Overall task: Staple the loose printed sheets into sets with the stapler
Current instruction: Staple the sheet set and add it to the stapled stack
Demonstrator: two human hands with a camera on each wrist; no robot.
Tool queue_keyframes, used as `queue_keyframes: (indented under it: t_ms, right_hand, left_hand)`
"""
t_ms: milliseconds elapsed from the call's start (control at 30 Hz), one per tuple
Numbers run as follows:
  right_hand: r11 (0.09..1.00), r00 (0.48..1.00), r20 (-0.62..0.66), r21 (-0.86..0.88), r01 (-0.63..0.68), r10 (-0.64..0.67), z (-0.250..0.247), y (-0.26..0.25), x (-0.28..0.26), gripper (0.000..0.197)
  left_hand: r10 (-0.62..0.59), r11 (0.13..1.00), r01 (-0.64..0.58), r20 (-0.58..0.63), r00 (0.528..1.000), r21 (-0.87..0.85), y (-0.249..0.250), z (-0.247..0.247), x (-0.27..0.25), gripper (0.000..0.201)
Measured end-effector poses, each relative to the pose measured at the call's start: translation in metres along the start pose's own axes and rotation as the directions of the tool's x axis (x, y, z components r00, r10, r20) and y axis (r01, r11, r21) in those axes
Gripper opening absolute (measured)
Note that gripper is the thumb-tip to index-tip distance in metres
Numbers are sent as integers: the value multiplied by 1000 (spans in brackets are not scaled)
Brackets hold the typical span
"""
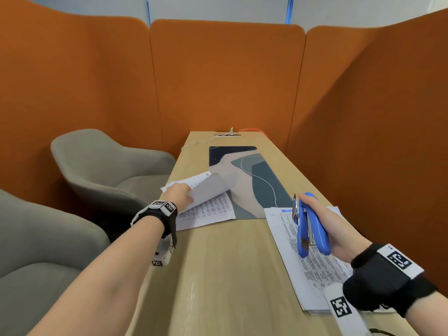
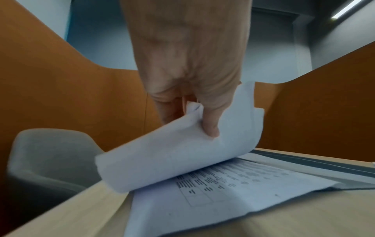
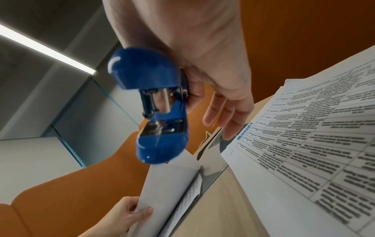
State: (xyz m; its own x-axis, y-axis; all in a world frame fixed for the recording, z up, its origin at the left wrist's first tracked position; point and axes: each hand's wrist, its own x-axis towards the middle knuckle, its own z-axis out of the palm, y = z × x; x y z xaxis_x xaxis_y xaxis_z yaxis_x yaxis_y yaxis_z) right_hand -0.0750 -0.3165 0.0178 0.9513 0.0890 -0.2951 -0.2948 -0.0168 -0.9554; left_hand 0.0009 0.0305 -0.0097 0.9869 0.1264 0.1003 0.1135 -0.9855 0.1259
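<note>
Where orange screens point(image 1: 225, 76) wall the desk point(image 1: 218, 275), left hand point(image 1: 178, 191) pinches sheets point(image 1: 206, 190); right hand point(image 1: 322, 221) grips stapler point(image 1: 311, 226)

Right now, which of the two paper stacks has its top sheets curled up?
The left paper stack: the left hand lifts its top sheets into a curl. The right paper stack lies flat.

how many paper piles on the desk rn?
2. Left pile at the desk's left edge, its top sheet curled up by the left hand. Right pile lies under the right hand holding the stapler. Sheets per pile unclear.
</note>
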Motion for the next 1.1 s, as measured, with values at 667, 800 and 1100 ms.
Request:
queue_keyframes:
  t_ms: [667,800,1100]
  right_hand:
    - [969,972,186,173,-176,143,52,-6,3,45]
    - [976,942,262,7,-219,210,79,16,5,38]
    - [954,908,299,-147,-262,295,95,55,11,42]
  left_hand:
    - [248,966,-238,636,731,-103,26,-1,-187,73]
    - [332,940,-314,588,738,-137,29,-5,-184,52]
    - [-59,994,86,357,932,-60,-13,5,-98,75]
